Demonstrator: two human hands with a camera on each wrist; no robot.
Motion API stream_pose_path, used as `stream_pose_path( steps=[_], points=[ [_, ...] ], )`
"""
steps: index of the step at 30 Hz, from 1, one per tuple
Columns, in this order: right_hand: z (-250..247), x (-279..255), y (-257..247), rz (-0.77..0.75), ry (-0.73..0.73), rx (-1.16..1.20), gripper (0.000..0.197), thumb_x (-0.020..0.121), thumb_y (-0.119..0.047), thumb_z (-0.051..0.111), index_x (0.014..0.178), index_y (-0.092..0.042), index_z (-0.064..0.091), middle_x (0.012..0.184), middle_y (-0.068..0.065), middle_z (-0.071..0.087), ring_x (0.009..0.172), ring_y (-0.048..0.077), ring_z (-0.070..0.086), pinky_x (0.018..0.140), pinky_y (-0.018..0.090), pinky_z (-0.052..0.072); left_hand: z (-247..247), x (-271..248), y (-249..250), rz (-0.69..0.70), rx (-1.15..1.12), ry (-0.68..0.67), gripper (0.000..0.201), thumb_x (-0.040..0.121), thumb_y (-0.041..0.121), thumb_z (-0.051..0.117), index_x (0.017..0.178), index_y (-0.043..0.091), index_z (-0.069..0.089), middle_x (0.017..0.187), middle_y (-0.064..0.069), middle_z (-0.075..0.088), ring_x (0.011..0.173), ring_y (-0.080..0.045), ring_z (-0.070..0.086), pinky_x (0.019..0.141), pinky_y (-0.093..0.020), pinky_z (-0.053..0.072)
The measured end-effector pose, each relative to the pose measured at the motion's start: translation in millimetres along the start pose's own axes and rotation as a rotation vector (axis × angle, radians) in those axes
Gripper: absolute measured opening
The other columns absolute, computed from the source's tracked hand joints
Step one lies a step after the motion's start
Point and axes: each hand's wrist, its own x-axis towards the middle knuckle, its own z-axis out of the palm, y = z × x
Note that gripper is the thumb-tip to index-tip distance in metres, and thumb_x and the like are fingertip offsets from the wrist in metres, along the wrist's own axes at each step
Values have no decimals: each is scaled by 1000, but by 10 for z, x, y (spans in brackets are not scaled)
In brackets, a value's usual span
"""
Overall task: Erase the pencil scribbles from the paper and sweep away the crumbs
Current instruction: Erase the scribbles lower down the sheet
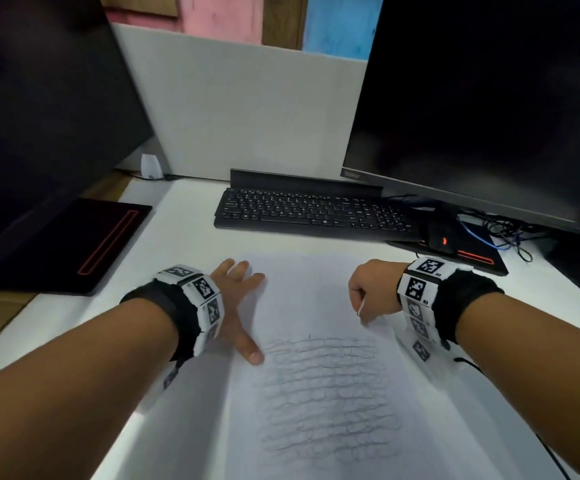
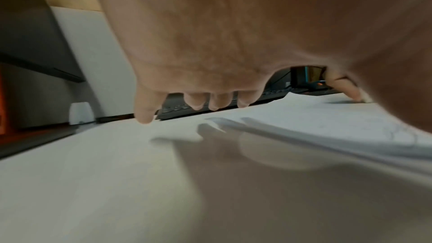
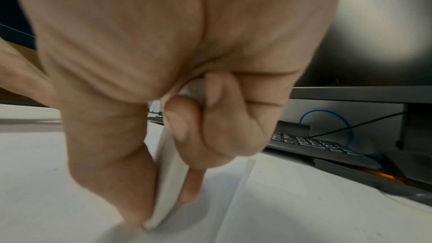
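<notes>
A white sheet of paper (image 1: 302, 299) lies on the white desk, with grey pencil scribbles (image 1: 326, 393) over its near half. My left hand (image 1: 240, 299) lies flat and spread on the paper's left edge, fingers straight; the left wrist view shows my left hand (image 2: 210, 103) with its fingertips just above the desk beside the paper (image 2: 327, 117). My right hand (image 1: 368, 289) is curled at the paper's right edge, gripping a white eraser (image 3: 168, 182) between thumb and fingers. The eraser's lower tip touches the paper (image 3: 58, 191). In the head view only a sliver of the eraser (image 1: 360, 308) shows.
A black keyboard (image 1: 313, 211) lies beyond the paper, with a mouse (image 1: 437, 237) and cables (image 1: 503, 233) at its right. Dark monitors (image 1: 489, 98) stand at both sides, their black bases with red lines (image 1: 108, 244) on the desk. A small white device (image 1: 150, 167) sits at the back left.
</notes>
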Motion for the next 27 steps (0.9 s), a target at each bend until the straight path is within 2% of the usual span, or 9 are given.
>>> stream_pose_path(
  steps=[6, 8, 10, 12, 16, 18, 22, 25, 27],
  points=[
    [-103, -21, -147, 17, -41, -72, 21, 85, -19, 72, 105, -11, 75, 97, 0, 71, 70, 10, 58, 55, 18, 44, 165, 3, -100, 1, -22, -85, 136, 65, 67, 77, 154, 23, -16, 161, 2, -23, 148, -20, -19, 121, -52, 4],
    [-139, -18, -303, -32, 48, -75, 21, 85, -23, 73, 105, -15, 74, 105, -1, 70, 87, 15, 63, 66, 21, 47, 153, 27, -96, -3, -9, -85, 137, 64, 68, 77, 154, 22, -15, 161, 2, -23, 149, -21, -17, 120, -53, 7],
    [-146, -20, -540, -127, 134, 47, 12, 83, -25, 75, 94, -21, 73, 99, -4, 69, 85, 14, 64, 70, 26, 51, 127, 14, -73, -3, 1, -83, 136, 64, 67, 77, 155, 22, -13, 161, 2, -22, 149, -22, -15, 120, -53, 9],
    [-130, -41, -831, -233, 152, 186, 6, 81, -22, 75, 85, -25, 72, 83, -6, 69, 67, 11, 63, 63, 25, 53, 141, 36, -57, 0, 24, -67, 135, 63, 69, 77, 156, 23, -11, 162, 2, -19, 150, -25, -12, 119, -55, 11],
    [-111, 1, -1201, -408, 137, 84, 9, 84, -15, 69, 89, -22, 73, 70, -19, 52, 70, 3, 52, 60, 16, 41, 228, 138, -63, 40, 19, -67, 128, 57, 78, 74, 155, 37, 3, 164, 2, -7, 149, -32, -13, 119, -57, 6],
    [-119, 1, -1252, -421, 127, 28, 13, 86, -15, 66, 97, -17, 73, 70, -22, 43, 68, -2, 45, 61, 15, 37, 247, 158, -62, 59, 51, -80, 124, 55, 82, 71, 154, 42, 7, 164, 1, -4, 149, -33, -14, 120, -56, 1],
    [-114, -81, -1306, -499, 6, -31, 17, 85, -17, 68, 102, -19, 72, 73, -18, 51, 69, 1, 51, 67, 20, 45, 198, 99, -26, 48, 43, -80, 117, 67, 74, 71, 156, 36, 4, 162, -2, -15, 148, -31, -18, 120, -52, -4],
    [-184, -15, -1273, -442, 94, -55, 15, 84, -16, 68, 96, -12, 75, 66, -25, 44, 61, -8, 45, 58, 10, 37, 187, 60, -34, 29, -23, -78, 124, 63, 70, 76, 155, 38, 0, 163, 3, -12, 148, -32, -16, 120, -56, 0],
    [-203, 24, -1275, -423, 127, -78, 16, 83, -15, 68, 97, -12, 76, 66, -25, 44, 64, -3, 49, 59, 12, 39, 185, 35, -38, 16, -45, -78, 124, 62, 69, 78, 155, 38, 1, 164, 4, -8, 148, -32, -15, 119, -57, 4]
  ],
)
